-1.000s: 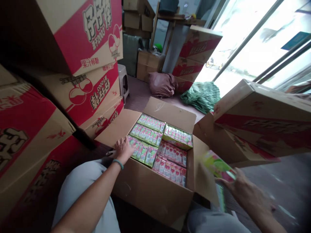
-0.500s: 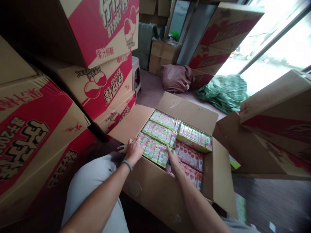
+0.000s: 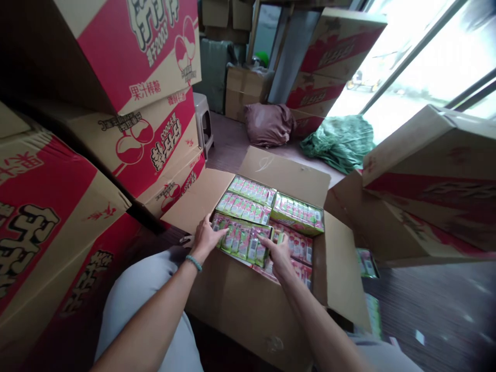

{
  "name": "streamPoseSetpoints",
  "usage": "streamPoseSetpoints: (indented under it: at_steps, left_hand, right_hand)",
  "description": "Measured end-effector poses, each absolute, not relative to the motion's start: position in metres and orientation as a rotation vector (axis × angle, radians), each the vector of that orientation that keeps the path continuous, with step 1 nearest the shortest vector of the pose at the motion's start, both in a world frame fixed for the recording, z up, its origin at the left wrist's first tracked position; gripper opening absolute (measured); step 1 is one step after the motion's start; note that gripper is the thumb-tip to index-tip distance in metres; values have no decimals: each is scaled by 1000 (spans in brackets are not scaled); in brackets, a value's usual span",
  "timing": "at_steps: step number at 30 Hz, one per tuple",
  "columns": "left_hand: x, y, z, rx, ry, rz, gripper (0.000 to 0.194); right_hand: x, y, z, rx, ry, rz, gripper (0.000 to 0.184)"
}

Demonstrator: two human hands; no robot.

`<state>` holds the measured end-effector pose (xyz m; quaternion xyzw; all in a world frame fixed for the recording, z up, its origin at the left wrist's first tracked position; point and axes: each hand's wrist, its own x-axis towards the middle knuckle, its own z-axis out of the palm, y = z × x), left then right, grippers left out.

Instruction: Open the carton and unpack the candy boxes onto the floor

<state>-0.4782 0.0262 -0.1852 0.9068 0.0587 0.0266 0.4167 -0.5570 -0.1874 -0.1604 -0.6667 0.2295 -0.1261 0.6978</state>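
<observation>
My left hand [image 3: 207, 238] and my right hand [image 3: 279, 254] grip opposite ends of a green candy box [image 3: 240, 242] with clear wrap and a row of pink-and-green packets showing. It sits slightly raised at the near left of an open cardboard carton [image 3: 244, 299]. Both thumbs rest on its top; the other fingers are partly hidden at its ends. Behind it lie two similar candy boxes, and another green box [image 3: 298, 209] stands at the back right. Lower down on the right, a layer of red-and-pink boxes [image 3: 300, 248] shows.
Printed red-and-tan cartons [image 3: 155, 150] are stacked high on the left. More cartons [image 3: 430, 181] lean at the right. Beyond the open flaps are a maroon bag [image 3: 269, 124], a green sack [image 3: 341, 142] and a grey stool [image 3: 203, 121]. Candy boxes [image 3: 367, 263] lie on the floor at the right.
Both hands have taken hold of the near-left candy box and lifted it slightly out of its place. My right thumb now lies over its top. The view has shifted a little to the right.
</observation>
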Motion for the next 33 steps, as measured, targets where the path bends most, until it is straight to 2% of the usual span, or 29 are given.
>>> streamPoseSetpoints:
  at_steps: [2, 4, 8, 10, 12, 15, 18, 20, 22, 27, 29, 33]
  left_hand:
    - [-478, 18, -181, 2219, 28, 151, 100]
    - [-481, 9, -178, 2184, -203, 173, 105]
    - [-495, -8, -183, 2054, -576, -123, 82]
    - [-503, -15, -190, 2054, -607, -206, 80]
    - [-509, -21, -198, 2071, -660, -184, 89]
    - [-511, -29, -205, 2033, -768, -129, 107]
    - [-509, -39, -205, 2005, -784, -160, 116]
    - [-508, -44, -202, 2018, -792, -169, 109]
    - [-507, -48, -199, 2048, -804, -138, 94]
    - [-508, -50, -192, 2130, -825, -38, 50]
    - [-510, -49, -188, 2191, -807, -60, 47]
    - [-513, -48, -182, 2234, -831, -108, 58]
  right_hand:
    - [-574, -206, -148, -1531, 419, -255, 85]
    - [-593, -232, -139, -1662, 303, -267, 87]
    - [-623, -293, -132, -2219, 164, -254, 74]
    - [-633, -313, -130, -2487, 171, -164, 69]
    - [-638, -317, -127, -2678, 220, -115, 63]
    - [-631, -291, -116, -2909, 223, -51, 42]
    - [-607, -245, -105, -3092, -26, 139, 39]
    - [-588, -218, -101, -3185, -237, 269, 31]
    - [-573, -200, -99, -3264, -353, 352, 26]
    - [-562, -196, -102, -3340, -387, 449, 28]
    - [-566, -206, -102, -3353, -386, 494, 30]
    - [-584, -252, -99, -3401, -238, 615, 35]
